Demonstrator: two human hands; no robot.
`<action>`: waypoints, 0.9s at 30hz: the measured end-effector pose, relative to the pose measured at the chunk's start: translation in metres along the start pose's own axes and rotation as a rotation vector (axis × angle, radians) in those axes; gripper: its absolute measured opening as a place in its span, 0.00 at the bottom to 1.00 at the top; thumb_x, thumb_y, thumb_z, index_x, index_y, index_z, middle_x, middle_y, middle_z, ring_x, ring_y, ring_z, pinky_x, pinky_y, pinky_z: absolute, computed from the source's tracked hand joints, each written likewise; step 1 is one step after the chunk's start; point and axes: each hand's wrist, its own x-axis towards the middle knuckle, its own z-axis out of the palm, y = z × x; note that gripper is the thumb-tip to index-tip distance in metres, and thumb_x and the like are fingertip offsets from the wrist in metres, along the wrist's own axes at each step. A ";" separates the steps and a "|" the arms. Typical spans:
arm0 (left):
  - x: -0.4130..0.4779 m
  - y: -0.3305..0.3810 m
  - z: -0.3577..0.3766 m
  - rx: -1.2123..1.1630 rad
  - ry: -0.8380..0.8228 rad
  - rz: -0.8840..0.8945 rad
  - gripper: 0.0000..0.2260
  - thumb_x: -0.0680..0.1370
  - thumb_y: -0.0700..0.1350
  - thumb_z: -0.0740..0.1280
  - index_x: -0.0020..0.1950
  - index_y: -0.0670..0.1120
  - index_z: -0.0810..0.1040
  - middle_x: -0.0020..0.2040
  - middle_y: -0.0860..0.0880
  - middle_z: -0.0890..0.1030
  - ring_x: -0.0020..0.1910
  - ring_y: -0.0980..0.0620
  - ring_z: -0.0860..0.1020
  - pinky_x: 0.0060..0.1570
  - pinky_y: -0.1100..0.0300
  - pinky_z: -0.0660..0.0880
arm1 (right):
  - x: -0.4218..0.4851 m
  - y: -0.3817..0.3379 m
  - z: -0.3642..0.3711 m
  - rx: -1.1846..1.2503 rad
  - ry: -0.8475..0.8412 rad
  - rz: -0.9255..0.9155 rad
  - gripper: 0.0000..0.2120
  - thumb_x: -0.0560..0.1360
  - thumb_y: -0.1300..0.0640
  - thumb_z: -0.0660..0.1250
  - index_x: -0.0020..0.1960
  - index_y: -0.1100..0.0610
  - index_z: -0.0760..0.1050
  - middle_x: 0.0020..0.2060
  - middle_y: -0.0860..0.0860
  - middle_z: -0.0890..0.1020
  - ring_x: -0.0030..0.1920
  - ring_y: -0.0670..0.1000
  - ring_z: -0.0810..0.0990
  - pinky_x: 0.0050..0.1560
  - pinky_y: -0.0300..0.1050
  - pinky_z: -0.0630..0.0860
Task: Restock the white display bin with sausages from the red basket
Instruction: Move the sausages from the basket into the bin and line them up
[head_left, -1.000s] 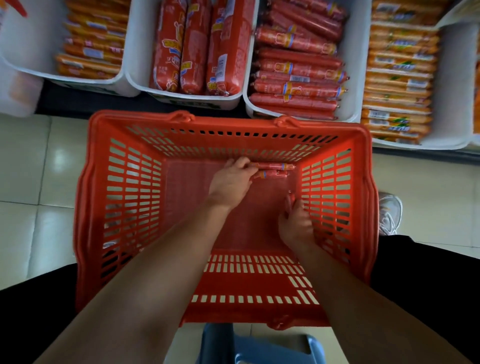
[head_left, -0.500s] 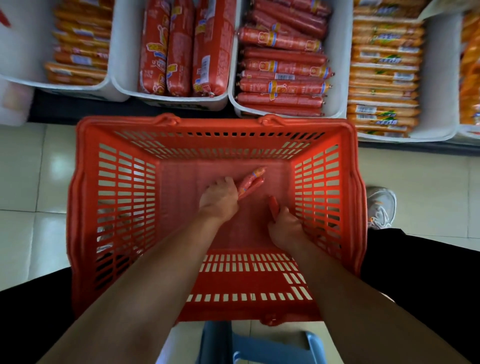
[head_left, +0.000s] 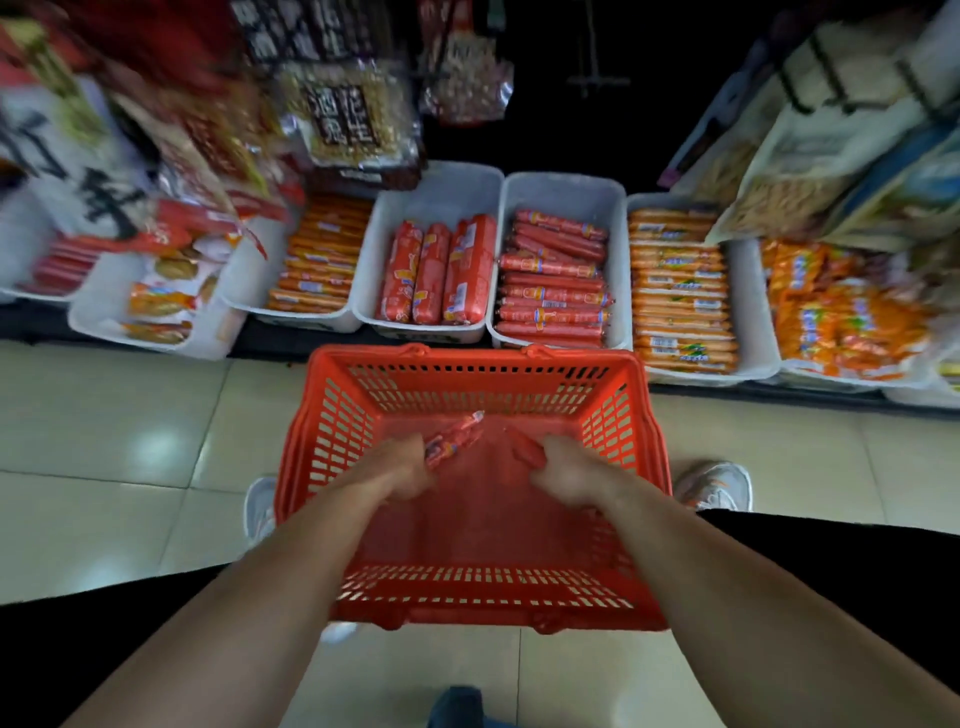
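Observation:
The red basket (head_left: 623, 431) stands on the tiled floor in front of me. Both my hands are over its inside. My left hand (head_left: 395, 473) grips thin red sausages (head_left: 454, 436) that point up and to the right. My right hand (head_left: 569, 475) grips another red sausage (head_left: 527, 449), mostly hidden by the fingers and blurred. Just beyond the basket sits the white display bin (head_left: 618, 260) stacked with red sausages (head_left: 553, 283) lying crosswise.
A row of white bins lines the low shelf: fat red sausage packs (head_left: 436, 275), orange sausages (head_left: 319, 260) left, orange sausages (head_left: 678, 291) right. Snack bags (head_left: 343, 117) hang above. My shoes (head_left: 719, 486) flank the basket.
Both hands have lifted with their sausages from the basket floor. The view has pulled back and tilted up, showing the whole shelf row.

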 end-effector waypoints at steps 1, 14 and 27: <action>-0.010 -0.001 -0.012 -0.016 0.023 0.019 0.20 0.73 0.52 0.71 0.62 0.46 0.79 0.57 0.43 0.83 0.55 0.46 0.82 0.49 0.58 0.75 | -0.008 -0.007 -0.014 -0.019 0.021 -0.043 0.21 0.70 0.55 0.66 0.64 0.51 0.77 0.57 0.54 0.83 0.58 0.56 0.81 0.54 0.42 0.75; -0.041 0.008 -0.127 -0.143 0.285 0.122 0.17 0.72 0.53 0.76 0.54 0.52 0.73 0.48 0.52 0.79 0.42 0.54 0.77 0.38 0.59 0.70 | 0.001 -0.044 -0.173 -0.227 0.283 -0.205 0.28 0.76 0.57 0.72 0.74 0.54 0.69 0.68 0.55 0.76 0.65 0.56 0.76 0.60 0.43 0.71; 0.071 0.061 -0.166 -0.253 0.369 0.235 0.14 0.72 0.51 0.74 0.54 0.55 0.74 0.45 0.54 0.81 0.43 0.52 0.80 0.40 0.58 0.72 | 0.097 -0.017 -0.224 -0.377 0.451 -0.215 0.29 0.74 0.49 0.70 0.73 0.51 0.69 0.65 0.57 0.75 0.63 0.60 0.76 0.62 0.51 0.74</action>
